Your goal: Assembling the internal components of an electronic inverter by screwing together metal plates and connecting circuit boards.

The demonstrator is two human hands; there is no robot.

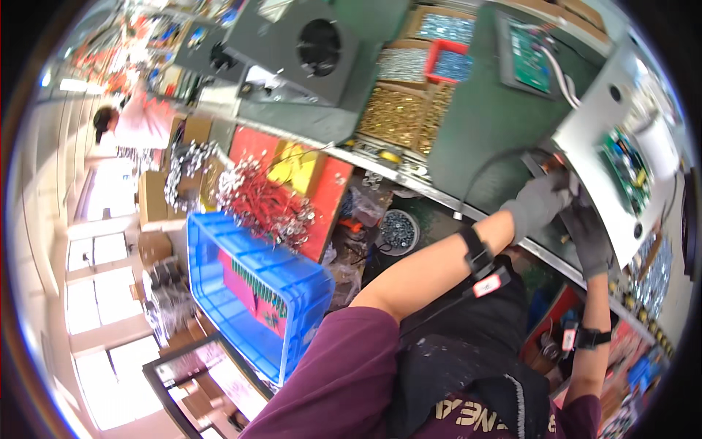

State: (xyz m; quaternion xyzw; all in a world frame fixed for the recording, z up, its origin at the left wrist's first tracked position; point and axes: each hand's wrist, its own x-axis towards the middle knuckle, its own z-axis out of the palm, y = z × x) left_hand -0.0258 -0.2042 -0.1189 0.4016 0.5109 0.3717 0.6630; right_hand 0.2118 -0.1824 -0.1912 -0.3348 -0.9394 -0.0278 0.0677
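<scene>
Both hands wear grey gloves and meet at the near edge of a white curved panel (585, 146), which stands tilted on the bench and carries a green circuit board (627, 172). My left hand (540, 201) is closed at the panel's left edge, beside a small dark part (540, 161); what its fingers hold is hidden. Close against it, my right hand (589, 238) is bent round something dark by the panel's lower edge, too blurred to name. A black cable (479, 175) curves over the green bench top to the left of my hands.
Another circuit board (530, 62) in a dark frame lies farther back with thick wires. Boxes of brass screws (391, 113) and silver screws (402, 64) stand left of it. A blue crate (307, 293) and red wires (263, 197) are at the left; a person (139, 124) is beyond.
</scene>
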